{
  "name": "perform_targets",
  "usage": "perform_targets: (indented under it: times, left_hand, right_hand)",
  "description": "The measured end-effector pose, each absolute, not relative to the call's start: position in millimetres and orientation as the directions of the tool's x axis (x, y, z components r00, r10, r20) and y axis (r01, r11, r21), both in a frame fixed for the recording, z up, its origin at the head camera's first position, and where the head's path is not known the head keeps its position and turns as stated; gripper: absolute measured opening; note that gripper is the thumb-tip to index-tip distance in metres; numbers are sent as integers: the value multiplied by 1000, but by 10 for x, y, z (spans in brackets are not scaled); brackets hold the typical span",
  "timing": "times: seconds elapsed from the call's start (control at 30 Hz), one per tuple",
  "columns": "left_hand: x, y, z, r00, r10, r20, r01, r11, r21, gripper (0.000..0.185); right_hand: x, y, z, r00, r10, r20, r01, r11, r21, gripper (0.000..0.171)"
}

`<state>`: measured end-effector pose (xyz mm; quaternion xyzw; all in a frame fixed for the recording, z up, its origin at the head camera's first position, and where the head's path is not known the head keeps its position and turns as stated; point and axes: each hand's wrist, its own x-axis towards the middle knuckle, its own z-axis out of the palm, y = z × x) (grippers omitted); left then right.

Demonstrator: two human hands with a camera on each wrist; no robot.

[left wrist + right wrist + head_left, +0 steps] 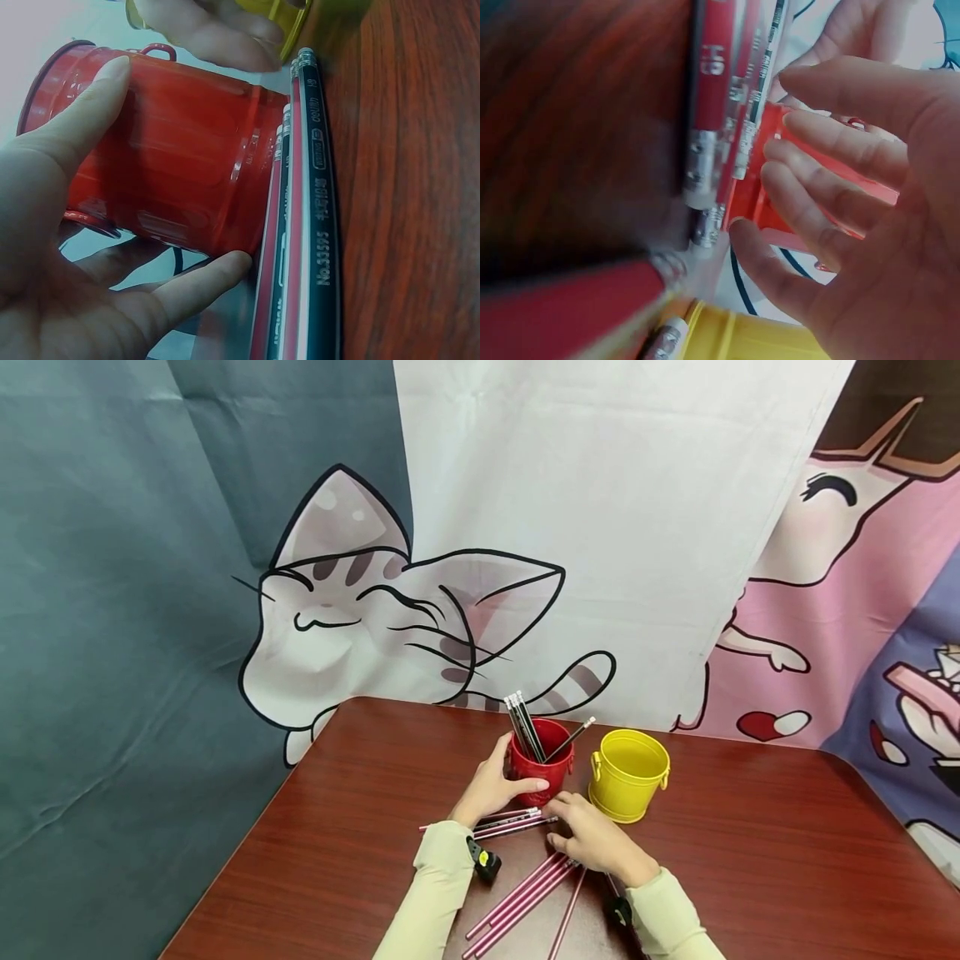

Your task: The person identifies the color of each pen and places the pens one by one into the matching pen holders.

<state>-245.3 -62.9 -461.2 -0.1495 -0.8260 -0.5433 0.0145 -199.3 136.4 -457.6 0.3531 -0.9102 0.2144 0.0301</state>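
Within left grip (489, 788), red bucket (553, 772)

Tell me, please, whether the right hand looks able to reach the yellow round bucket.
Probably yes. The right hand, seemingly holding nothing, is near the yellow round bucket, with nothing visible between them in the head view; the red round bucket stands aside, not in between.

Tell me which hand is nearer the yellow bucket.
Right. The right hand is just in front of the yellow bucket, slightly to its left; the left hand is farther left, holding the red bucket.
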Motion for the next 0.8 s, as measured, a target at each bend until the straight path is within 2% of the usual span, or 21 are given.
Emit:
perform_targets:
  times: [0.3,0.8]
  left_hand:
    - [-2447,-635,-4601,-954,232,188,266,372,889,85]
    - [-2443,-639,-4598,-962,226,151,229,372,900,86]
  right_hand:
    - [-1988,1335,-4607,-741,-643,195,-665,660,-349,21]
    - [-1968,1328,-4619,-748,-650,133,-640,652,-407,15]
